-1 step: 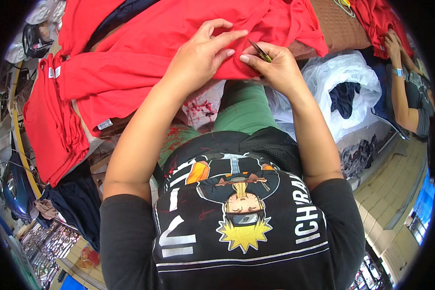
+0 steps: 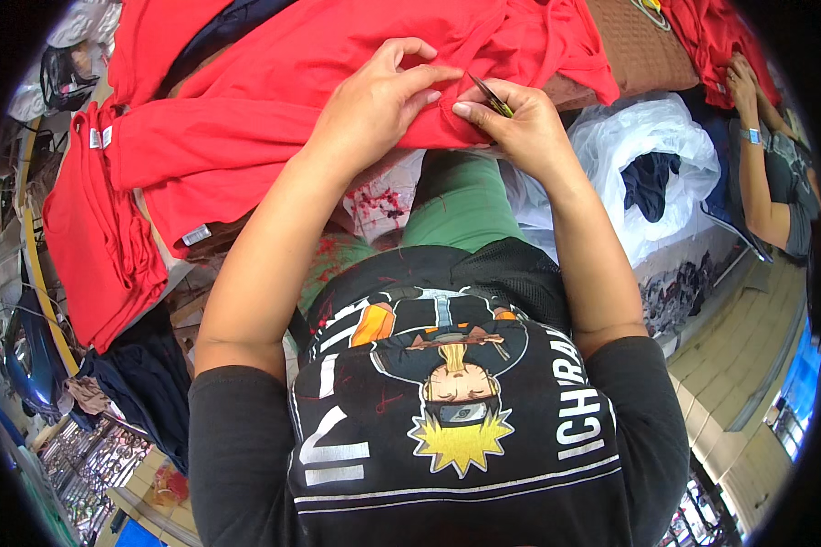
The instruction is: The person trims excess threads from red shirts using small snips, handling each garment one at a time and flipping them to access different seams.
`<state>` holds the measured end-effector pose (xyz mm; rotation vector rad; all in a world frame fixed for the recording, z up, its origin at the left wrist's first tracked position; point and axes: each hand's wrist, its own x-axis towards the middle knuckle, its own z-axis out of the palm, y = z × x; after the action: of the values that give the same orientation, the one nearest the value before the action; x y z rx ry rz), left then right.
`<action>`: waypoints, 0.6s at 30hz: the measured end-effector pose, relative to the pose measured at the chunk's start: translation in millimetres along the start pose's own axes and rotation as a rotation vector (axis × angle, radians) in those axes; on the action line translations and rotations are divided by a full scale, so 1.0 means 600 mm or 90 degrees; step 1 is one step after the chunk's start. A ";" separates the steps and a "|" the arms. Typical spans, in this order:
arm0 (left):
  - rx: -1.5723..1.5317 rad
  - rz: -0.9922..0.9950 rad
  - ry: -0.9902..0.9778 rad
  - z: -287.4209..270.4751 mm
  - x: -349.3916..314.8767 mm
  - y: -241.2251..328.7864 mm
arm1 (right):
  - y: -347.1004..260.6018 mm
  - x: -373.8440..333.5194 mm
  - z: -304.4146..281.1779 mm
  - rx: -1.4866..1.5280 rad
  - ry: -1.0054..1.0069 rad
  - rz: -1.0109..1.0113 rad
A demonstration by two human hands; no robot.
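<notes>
Soft, matte red cloth (image 2: 274, 87) with loose folds and creases spreads across the far side of the scene, its near edge drooping over the wearer's green trousers (image 2: 461, 205). Beneath its right end shows a brown padded cover (image 2: 643, 55) with a stitched texture. To the right, a thin, crinkled, translucent plastic bag (image 2: 602, 173) gapes around a dark bundle (image 2: 649, 187). Red garments (image 2: 100, 246) hang in long, flat folds at the left, above limp navy cloth (image 2: 146, 383). Red lint and thread scraps are scattered over the trousers.

The right hand (image 2: 524, 123) is closed around a slim, dark, pointed tool (image 2: 493, 97), its tip angled far and left; the thumb and forefinger meet at the red cloth. The left hand (image 2: 374, 105) is moderately open just beside it, fingers parted and thumb apart; whether its fingertips touch the cloth I cannot tell. At far right, a co-worker's hand (image 2: 743, 87) rests against more red fabric (image 2: 711, 41).

Small white labels (image 2: 100, 137) show on the hanging garments, another label (image 2: 196, 235) on the cloth's near left corner. The wearer's black T-shirt (image 2: 493, 515) bears bold white lettering and a yellow-haired cartoon figure (image 2: 465, 442).
</notes>
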<state>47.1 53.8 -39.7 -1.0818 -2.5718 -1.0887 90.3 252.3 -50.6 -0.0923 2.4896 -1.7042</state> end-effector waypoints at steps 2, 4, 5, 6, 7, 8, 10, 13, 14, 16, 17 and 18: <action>0.008 -0.041 -0.015 -0.001 0.006 0.003 | -0.010 -0.005 0.000 -0.021 0.016 0.030; 0.000 -0.081 -0.032 -0.002 0.008 0.001 | -0.017 -0.012 0.000 -0.042 0.032 0.007; -0.028 -0.077 -0.026 -0.006 0.007 0.001 | -0.011 -0.011 0.000 -0.026 0.039 -0.018; -0.056 -0.074 -0.019 -0.012 0.003 0.001 | 0.000 -0.009 0.001 -0.010 0.045 -0.042; -0.083 -0.073 -0.013 -0.020 -0.001 0.002 | 0.007 -0.007 0.002 0.008 0.050 -0.067; -0.040 -0.035 -0.035 -0.034 -0.005 0.005 | 0.009 -0.008 0.001 0.005 0.049 -0.066; 0.041 0.048 -0.080 -0.075 -0.016 0.022 | 0.009 -0.012 -0.006 -0.003 0.055 -0.061; 0.000 0.033 -0.086 -0.091 -0.017 0.037 | 0.012 -0.011 -0.011 -0.005 0.051 -0.055; -0.018 0.033 -0.056 -0.087 -0.015 0.043 | 0.010 -0.010 -0.011 -0.010 0.048 -0.054; -0.079 0.026 -0.037 -0.053 -0.003 0.039 | 0.006 -0.010 -0.011 -0.020 0.047 -0.050; -0.122 -0.003 -0.044 -0.035 0.003 0.043 | 0.001 -0.011 -0.012 -0.033 0.035 -0.037; -0.165 -0.032 -0.052 -0.020 0.005 0.041 | -0.006 -0.011 -0.014 -0.046 0.025 -0.023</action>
<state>59.6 59.4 -15.7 -1.1423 -2.5849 -1.4529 95.8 259.5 -43.8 -0.1130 2.5930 -1.6456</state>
